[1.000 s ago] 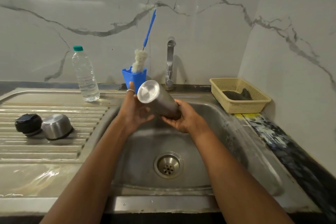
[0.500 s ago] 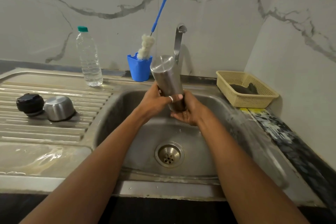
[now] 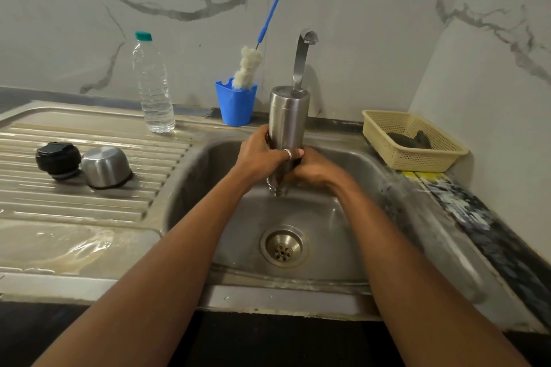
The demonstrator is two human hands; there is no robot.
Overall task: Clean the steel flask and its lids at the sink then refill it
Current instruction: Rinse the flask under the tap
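The steel flask (image 3: 287,119) is held upside down over the sink basin (image 3: 351,217), base up and mouth pointing at the drain. My left hand (image 3: 262,155) grips its lower body from the left, a ring on one finger. My right hand (image 3: 313,168) wraps round the neck end from the right. On the draining board (image 3: 89,202) to the left lie the black inner lid (image 3: 58,160) and the steel cup lid (image 3: 105,167), side by side.
The tap (image 3: 302,56) rises just behind the flask. A blue holder (image 3: 236,105) with a bottle brush (image 3: 247,67) and a clear water bottle (image 3: 153,83) stand at the back. A cream basket (image 3: 417,155) holding a dark scrubber sits to the right. The drain (image 3: 284,246) lies below.
The flask has swung from tilted toward me to fully upright and inverted. My left hand moved from beside the base to a grip round the body. The camera tipped down.
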